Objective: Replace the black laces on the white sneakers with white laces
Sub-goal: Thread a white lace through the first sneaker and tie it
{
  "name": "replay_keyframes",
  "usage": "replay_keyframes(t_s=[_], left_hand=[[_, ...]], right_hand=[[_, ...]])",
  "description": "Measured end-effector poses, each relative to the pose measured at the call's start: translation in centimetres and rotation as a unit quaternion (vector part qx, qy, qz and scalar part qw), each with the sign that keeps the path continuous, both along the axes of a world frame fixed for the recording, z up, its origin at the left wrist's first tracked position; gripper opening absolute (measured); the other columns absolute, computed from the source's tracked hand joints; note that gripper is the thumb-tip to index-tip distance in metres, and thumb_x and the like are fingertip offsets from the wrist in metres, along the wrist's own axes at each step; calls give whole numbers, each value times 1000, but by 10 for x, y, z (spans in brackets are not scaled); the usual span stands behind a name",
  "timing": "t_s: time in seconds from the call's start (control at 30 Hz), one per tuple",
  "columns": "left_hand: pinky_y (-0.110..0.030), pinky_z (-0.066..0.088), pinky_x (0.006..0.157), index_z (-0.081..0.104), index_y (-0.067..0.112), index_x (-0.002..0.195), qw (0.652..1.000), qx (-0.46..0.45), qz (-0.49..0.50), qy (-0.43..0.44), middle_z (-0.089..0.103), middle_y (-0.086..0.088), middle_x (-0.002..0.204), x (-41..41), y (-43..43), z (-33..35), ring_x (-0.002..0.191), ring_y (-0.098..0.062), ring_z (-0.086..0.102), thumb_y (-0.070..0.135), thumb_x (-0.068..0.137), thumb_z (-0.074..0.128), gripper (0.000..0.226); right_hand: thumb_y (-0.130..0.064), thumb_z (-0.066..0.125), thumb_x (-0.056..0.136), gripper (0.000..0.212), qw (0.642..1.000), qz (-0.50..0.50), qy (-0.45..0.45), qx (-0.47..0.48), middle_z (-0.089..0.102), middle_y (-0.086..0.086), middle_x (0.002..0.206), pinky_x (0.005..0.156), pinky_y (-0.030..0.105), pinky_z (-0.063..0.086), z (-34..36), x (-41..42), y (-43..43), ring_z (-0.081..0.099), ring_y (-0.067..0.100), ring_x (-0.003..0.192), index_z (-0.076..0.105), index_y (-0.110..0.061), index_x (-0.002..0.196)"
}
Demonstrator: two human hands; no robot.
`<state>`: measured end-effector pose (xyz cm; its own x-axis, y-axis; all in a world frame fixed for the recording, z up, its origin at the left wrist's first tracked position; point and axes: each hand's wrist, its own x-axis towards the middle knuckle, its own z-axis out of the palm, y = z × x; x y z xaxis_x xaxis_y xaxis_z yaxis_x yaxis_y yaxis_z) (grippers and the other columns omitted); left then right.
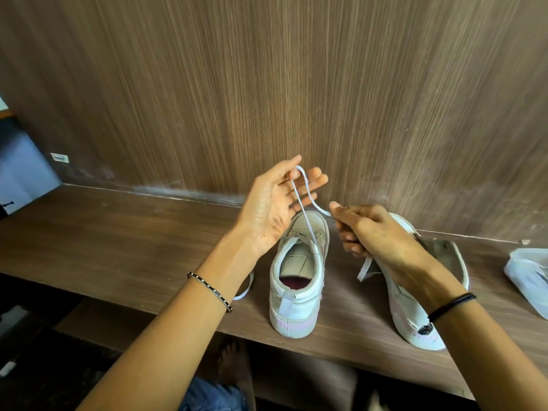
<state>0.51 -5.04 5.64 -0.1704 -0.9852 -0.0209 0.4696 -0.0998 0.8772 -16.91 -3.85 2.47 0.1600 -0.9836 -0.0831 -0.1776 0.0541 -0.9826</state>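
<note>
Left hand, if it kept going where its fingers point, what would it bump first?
Probably the wooden wall behind the shelf. The left hand points its fingers up and away, holding the white lace. Nothing else shows in between, though depth is hard to judge.

The head-worn view looks forward and down, close over a wooden shelf [118, 247].

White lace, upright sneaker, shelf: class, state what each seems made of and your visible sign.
White lace: likely woven fabric, matte; flat, limp, curving freely in the air. Upright sneaker: probably smooth leather or synthetic, faint sheen, stitched seams. Shelf: wood-grain laminate or veneer, matte, streaked brown.
</note>
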Motion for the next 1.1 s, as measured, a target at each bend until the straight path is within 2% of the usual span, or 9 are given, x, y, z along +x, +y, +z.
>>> replay_keyframes(t_s=[0.1, 0.27, 0.37, 0.53, 0.67, 0.77, 0.83, 1.0, 1.1], left_hand=[[-38, 52, 100, 58, 18, 76, 998, 7, 54, 28, 66, 2, 75, -2, -4, -6, 73, -12, 68, 27, 98, 61, 24], [-23, 45, 71, 62, 15, 73, 962, -20, 196, -187, 63, 2, 69, 11, -18, -24, 53, -6, 48, 28, 97, 65, 28], [-17, 42, 67, 64, 11, 72, 914, -120, 192, -337, 63, 2, 68, 13, -16, -28, 57, -1, 50, 29, 98, 65, 32], [-32, 48, 81, 74, 27, 89, 830, -232, 54, -504, 72, 11, 80, 2, -8, -35, 79, -1, 65, 52, 94, 65, 26], [-39, 38, 93, 72, 31, 87, 743, -267, 42, -613, 69, 14, 71, -5, -8, -41, 86, -5, 61, 55, 97, 57, 30], [-35, 45, 78, 72, 27, 85, 751, -247, 86, -606, 63, 9, 63, 1, -16, -42, 76, -9, 57, 50, 99, 57, 31], [-31, 38, 65, 73, 25, 83, 746, -210, 102, -624, 55, 6, 57, 7, -20, -43, 62, -9, 52, 49, 99, 57, 33], [-36, 47, 79, 73, 25, 78, 744, -163, 91, -641, 65, 8, 68, 18, -23, -49, 77, -13, 63, 47, 99, 59, 33], [-32, 41, 67, 70, 16, 72, 758, -159, 64, -629, 56, 5, 63, 23, -24, -45, 64, -11, 51, 48, 100, 57, 44]], right_hand=[[-40, 53, 104, 41, 999, -35, 8, -7, 40, -6, 56, 41, 16, 28, -1, 0, -2, 39, 9, 48, 52, -16, 71], [-39, 54, 104, 40, 986, -78, -145, -6, 39, -5, 60, 41, 19, 23, 11, -13, -4, 37, 9, 49, 46, -18, 71], [-40, 53, 103, 39, 973, -67, -223, -6, 38, -5, 61, 39, 19, 23, 16, -18, -6, 34, 9, 47, 45, -19, 71], [-41, 53, 104, 37, 988, -53, -137, -45, 41, -4, 63, 40, 17, 26, 10, -13, -4, 33, 8, 47, 58, -14, 79], [-31, 57, 103, 34, 992, -65, -91, -61, 43, -3, 62, 40, 15, 28, 6, -13, -4, 33, 6, 47, 69, -5, 86], [-12, 55, 104, 16, 983, -121, -118, -75, 57, 0, 68, 43, 15, 34, 4, -23, -7, 43, 9, 54, 67, -2, 101], [-7, 52, 104, 17, 979, -127, -126, -94, 68, 2, 73, 49, 17, 41, 3, -27, -8, 53, 10, 60, 66, -1, 113], [-6, 54, 103, 19, 979, -118, -112, -124, 70, 5, 78, 54, 17, 44, 0, -24, -8, 58, 8, 61, 67, 4, 113], [-3, 55, 102, 19, 974, -114, -161, -114, 72, 8, 81, 58, 17, 47, 0, -18, -8, 62, 9, 63, 65, 6, 115]])
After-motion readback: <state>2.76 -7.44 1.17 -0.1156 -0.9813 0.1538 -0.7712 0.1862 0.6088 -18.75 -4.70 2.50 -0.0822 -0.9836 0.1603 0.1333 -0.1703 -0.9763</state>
